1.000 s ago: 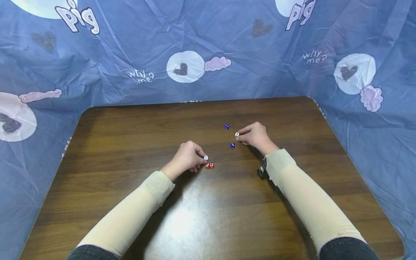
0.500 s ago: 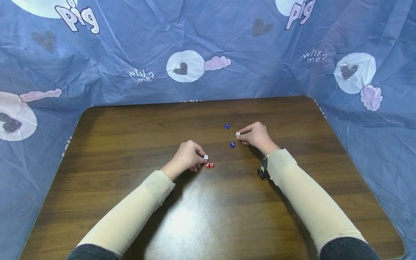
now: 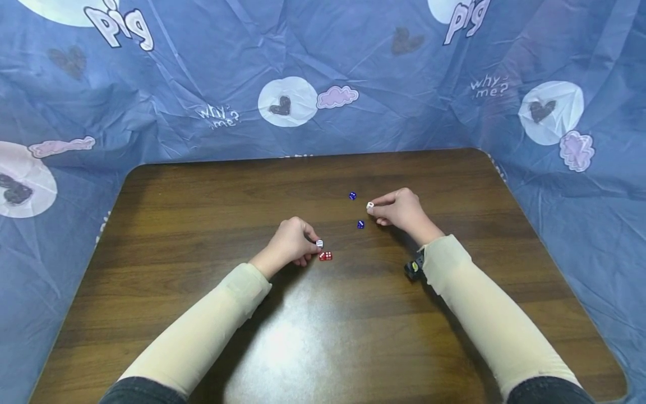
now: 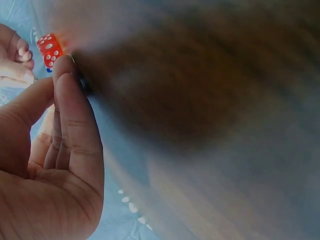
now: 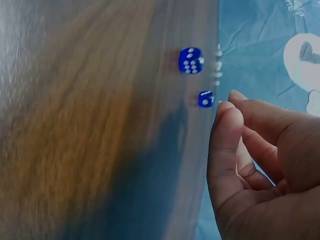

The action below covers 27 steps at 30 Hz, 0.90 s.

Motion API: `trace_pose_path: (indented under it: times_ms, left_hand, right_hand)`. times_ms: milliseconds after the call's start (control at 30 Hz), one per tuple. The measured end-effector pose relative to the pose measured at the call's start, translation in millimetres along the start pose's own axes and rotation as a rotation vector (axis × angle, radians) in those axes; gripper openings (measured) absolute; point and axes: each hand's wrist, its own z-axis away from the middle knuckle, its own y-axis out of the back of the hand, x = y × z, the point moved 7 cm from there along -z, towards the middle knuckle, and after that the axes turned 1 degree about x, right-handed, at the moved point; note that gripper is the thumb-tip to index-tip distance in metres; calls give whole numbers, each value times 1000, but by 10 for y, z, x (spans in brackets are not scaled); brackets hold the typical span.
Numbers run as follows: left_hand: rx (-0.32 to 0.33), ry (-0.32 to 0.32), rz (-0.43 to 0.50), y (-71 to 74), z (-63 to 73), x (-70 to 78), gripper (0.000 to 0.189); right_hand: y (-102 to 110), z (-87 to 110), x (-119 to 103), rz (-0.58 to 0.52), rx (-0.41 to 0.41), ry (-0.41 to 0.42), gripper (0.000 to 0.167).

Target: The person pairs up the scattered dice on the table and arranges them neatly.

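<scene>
My left hand pinches a white die between thumb and finger. Just in front of that die, and nearer me, lie red dice on the table, which also show beyond the fingertips as red dice in the left wrist view. Farther right, my right hand pinches another white die, mostly hidden by the fingers in the right wrist view. To its left are two blue dice on the table, a farther blue die and a nearer blue die.
The dark wooden table has rounded corners, with a bright glare in its front middle. A blue printed cloth hangs behind it and at both sides. A black device is at the right wrist.
My right hand, still pinching its white die, has shifted slightly to the right and away from me. The left hand and the dice on the table have stayed put.
</scene>
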Motion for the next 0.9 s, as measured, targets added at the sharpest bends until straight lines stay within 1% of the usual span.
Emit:
trace_pose_path:
  times_ms: [133, 300, 367, 600, 733, 900]
  left_hand:
    - [4, -4, 4, 8, 5, 6, 6]
    - [1, -1, 5, -2, -1, 2, 6]
    - [-2, 1, 5, -7, -5, 0, 6]
    - [-7, -8, 12, -5, -10, -4, 6]
    - [-7, -13, 15, -3, -15, -3, 5]
    - [-8, -10, 8, -7, -10, -11, 5]
  right_hand:
    - [-58, 67, -73, -11, -29, 27, 21]
    - [-171, 141, -134, 20, -63, 60, 19]
    - [-227, 174, -154, 29, -78, 69, 18]
    - [-485, 285, -230, 10, -171, 94, 19]
    - [-602, 339, -277, 56, -199, 118, 15]
    - [-721, 373, -290, 122, -210, 142, 11]
